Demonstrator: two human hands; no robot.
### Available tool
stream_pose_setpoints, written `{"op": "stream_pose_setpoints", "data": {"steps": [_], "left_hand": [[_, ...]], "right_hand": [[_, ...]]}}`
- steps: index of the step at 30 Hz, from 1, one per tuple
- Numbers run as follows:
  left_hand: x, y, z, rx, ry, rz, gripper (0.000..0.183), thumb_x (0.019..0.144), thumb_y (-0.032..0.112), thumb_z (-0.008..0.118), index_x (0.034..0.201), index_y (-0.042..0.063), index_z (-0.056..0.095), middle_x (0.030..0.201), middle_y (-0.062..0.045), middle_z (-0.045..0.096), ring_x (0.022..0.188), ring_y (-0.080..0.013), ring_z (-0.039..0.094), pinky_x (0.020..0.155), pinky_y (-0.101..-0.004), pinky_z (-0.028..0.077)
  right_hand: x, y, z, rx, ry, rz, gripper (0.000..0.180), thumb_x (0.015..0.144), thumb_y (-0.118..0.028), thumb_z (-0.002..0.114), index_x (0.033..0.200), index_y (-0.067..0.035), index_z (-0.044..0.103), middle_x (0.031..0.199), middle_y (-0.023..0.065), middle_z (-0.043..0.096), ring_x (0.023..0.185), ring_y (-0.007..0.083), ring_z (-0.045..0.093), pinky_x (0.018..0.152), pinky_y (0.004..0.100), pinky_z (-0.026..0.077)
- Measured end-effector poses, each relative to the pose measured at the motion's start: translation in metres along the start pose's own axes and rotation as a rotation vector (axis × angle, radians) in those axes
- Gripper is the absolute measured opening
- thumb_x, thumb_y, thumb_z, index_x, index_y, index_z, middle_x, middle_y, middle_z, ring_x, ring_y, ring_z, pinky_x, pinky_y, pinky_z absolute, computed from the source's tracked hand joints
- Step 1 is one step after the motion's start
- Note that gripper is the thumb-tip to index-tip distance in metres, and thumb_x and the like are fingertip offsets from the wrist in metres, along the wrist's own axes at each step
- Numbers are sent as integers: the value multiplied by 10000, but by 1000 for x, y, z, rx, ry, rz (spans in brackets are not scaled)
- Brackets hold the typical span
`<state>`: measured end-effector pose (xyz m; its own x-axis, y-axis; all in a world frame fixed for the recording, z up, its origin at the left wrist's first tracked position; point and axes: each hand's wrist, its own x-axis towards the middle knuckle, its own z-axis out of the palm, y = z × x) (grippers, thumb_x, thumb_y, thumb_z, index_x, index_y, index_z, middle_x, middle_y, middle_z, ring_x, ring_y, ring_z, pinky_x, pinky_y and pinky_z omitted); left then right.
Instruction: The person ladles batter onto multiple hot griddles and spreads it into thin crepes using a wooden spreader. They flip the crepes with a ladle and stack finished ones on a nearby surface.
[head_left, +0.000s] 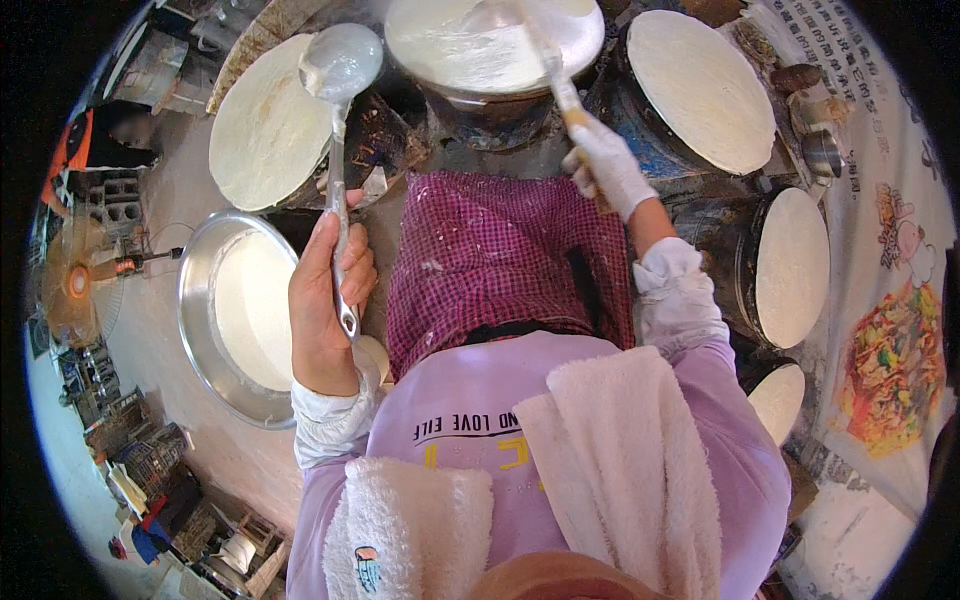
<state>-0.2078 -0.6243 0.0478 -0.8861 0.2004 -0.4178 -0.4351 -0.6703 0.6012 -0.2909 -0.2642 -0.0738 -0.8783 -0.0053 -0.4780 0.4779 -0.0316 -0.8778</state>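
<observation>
My bare left hand (330, 292) grips the handle of a metal ladle (345, 64), whose bowl, wet with pale batter, is raised over the edge of a round griddle with a flat pale sheet (262, 135). In my gloved right hand (606, 161) is the handle of a spreading tool (561, 86), its far end blurred over the middle griddle (585, 34). White batter (457, 52) covers much of that griddle, and bare shiny metal shows at its right. A steel basin (196, 352) of pale batter (255, 307) stands beside my left hand.
More round griddles carry pale sheets at the right (701, 90), (791, 266) and lower right (778, 401). A metal cup (823, 154) sits by a printed banner (889, 300). At the left are a fan (79, 281) and a person (112, 135); another person (142, 540) is farther down.
</observation>
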Motion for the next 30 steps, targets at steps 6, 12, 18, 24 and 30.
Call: {"op": "stream_pose_setpoints", "data": {"steps": [6, 12, 18, 24, 30], "left_hand": [[8, -10, 17, 20, -51, -49, 375, 1129, 229, 384, 1418, 2, 461, 723, -16, 460, 458, -73, 402, 398, -217, 351], [15, -23, 35, 67, -30, -68, 381, 1133, 233, 378, 1429, 6, 454, 731, -18, 454, 463, -66, 417, 396, -218, 363], [24, -27, 44, 80, 11, -122, 368, 1129, 240, 388, 1420, 30, 472, 707, -5, 435, 448, -64, 381, 389, -208, 329], [37, -29, 53, 93, 45, -102, 361, 1131, 229, 381, 1409, 21, 477, 697, -7, 435, 447, -64, 382, 383, -213, 328], [42, -29, 52, 70, 50, -148, 368, 1128, 240, 391, 1414, 27, 480, 702, -9, 455, 440, -69, 388, 380, -216, 335]], "right_hand": [[-36, 45, -2, -221, -10, 65, 524, 1052, -263, 529, 1565, -269, 423, 701, 19, 610, 443, 102, 522, 392, 260, 444], [4, 5, -82, -238, -33, -28, 534, 1047, -281, 502, 1572, -239, 412, 730, 49, 617, 466, 98, 555, 381, 247, 445], [-21, 55, -67, -94, -107, 119, 548, 1042, -301, 517, 1573, -220, 413, 680, 31, 600, 420, 103, 510, 374, 259, 415], [65, 25, -96, -480, 247, -385, 501, 1033, -318, 545, 1519, -217, 479, 704, 108, 645, 518, 199, 613, 492, 354, 497], [87, 16, -55, -1035, 531, -467, 527, 1035, -323, 539, 1528, -187, 409, 933, 304, 688, 860, 481, 670, 783, 578, 519]]}}
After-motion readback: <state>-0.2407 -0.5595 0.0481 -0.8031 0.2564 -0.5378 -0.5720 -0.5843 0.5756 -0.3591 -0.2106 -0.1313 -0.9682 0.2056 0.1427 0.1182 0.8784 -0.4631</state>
